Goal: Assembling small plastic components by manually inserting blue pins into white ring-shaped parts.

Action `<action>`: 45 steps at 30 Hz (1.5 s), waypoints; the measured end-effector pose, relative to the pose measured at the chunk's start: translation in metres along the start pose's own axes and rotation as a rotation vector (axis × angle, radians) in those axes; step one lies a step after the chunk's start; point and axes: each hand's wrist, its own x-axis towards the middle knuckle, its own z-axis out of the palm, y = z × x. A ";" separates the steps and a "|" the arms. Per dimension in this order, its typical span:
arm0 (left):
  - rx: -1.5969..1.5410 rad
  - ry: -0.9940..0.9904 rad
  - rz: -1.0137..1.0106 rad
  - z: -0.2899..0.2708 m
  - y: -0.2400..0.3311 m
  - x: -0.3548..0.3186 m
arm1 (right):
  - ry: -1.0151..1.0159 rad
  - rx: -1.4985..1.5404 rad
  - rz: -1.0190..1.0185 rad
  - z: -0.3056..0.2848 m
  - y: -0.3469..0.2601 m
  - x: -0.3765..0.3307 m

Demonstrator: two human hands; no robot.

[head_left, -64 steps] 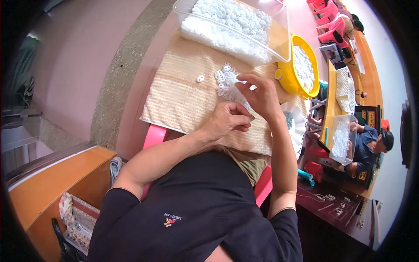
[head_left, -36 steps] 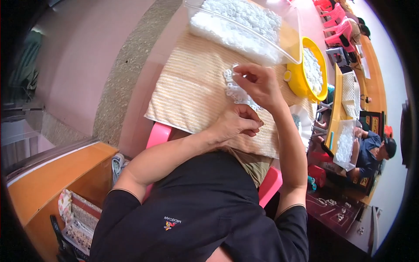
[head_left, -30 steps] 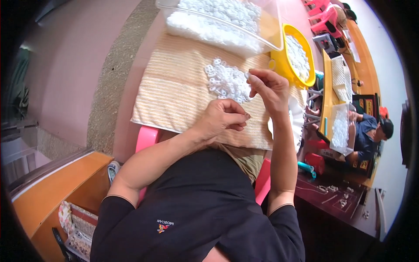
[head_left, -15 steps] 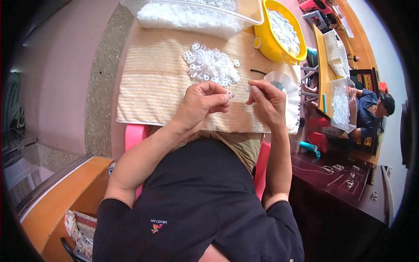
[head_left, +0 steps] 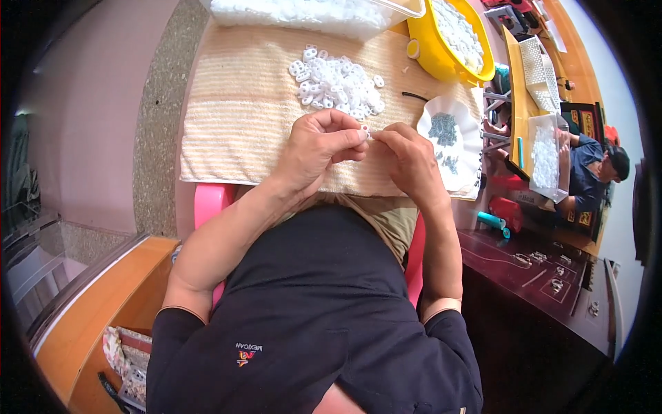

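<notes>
Over the near part of a striped towel [head_left: 234, 124], my left hand [head_left: 321, 145] pinches a small white plastic piece [head_left: 365, 129] between thumb and forefinger. My right hand [head_left: 412, 157] meets it from the other side, its fingertips pressed together against or very close to that piece. Anything between the right fingertips is too small or hidden to make out. Just beyond both hands lies a loose pile of white plastic pieces [head_left: 336, 84], some showing two holes. Beside my right hand rests a white scalloped dish [head_left: 467, 141] with small dark bits [head_left: 443, 129] in it.
A clear tub [head_left: 396, 12] of white pieces stands at the far edge, next to a yellow basin [head_left: 429, 52] holding more. A thin black stick [head_left: 414, 95] lies near the dish. To the right, another person [head_left: 592, 165] sits by a clear box [head_left: 549, 162] of white pieces.
My right hand has moved left and turned so its fingertips reach the piece in my left hand. The dish now shows more fully. The whole view has shifted slightly.
</notes>
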 end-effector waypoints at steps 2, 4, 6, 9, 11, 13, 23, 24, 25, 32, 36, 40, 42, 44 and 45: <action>-0.005 0.002 -0.003 0.000 0.000 0.000 | -0.007 -0.005 0.017 0.002 -0.003 -0.001; -0.008 0.005 -0.005 0.000 0.000 0.001 | -0.012 -0.009 0.031 0.003 -0.005 -0.001; -0.002 0.006 -0.006 0.000 0.000 0.000 | -0.020 -0.023 0.051 0.003 -0.007 -0.001; 0.001 0.022 -0.009 0.001 0.000 0.000 | -0.062 0.000 0.054 0.001 -0.007 0.002; 0.004 0.023 -0.010 0.000 0.000 0.000 | -0.060 0.009 0.087 0.001 -0.006 0.002; 0.008 0.026 -0.009 -0.001 -0.001 0.000 | -0.059 0.019 0.118 0.002 -0.004 0.002; -0.005 0.050 -0.016 0.000 -0.002 0.002 | 0.043 0.643 0.349 0.016 0.015 -0.006; -0.014 0.070 -0.013 0.001 -0.001 0.001 | 0.049 0.728 0.368 0.018 0.016 -0.006; -0.014 0.072 -0.014 0.002 0.000 0.001 | 0.048 0.731 0.369 0.019 0.015 -0.006; 0.029 0.083 -0.045 0.001 -0.002 0.000 | 0.104 0.985 0.412 0.026 0.014 -0.005; 0.056 0.095 -0.057 0.001 -0.001 0.000 | 0.105 0.991 0.414 0.026 0.015 -0.006; 0.064 0.100 -0.060 0.001 -0.001 0.001 | 0.076 0.961 0.362 0.025 0.018 -0.006; 0.065 0.088 -0.053 0.001 -0.002 0.001 | 0.096 1.007 0.368 0.026 0.019 -0.007; 0.066 0.093 -0.054 0.001 -0.002 0.001 | 0.091 1.019 0.374 0.026 0.020 -0.007; 0.066 0.096 -0.053 0.001 -0.002 0.001 | 0.087 1.028 0.379 0.026 0.020 -0.006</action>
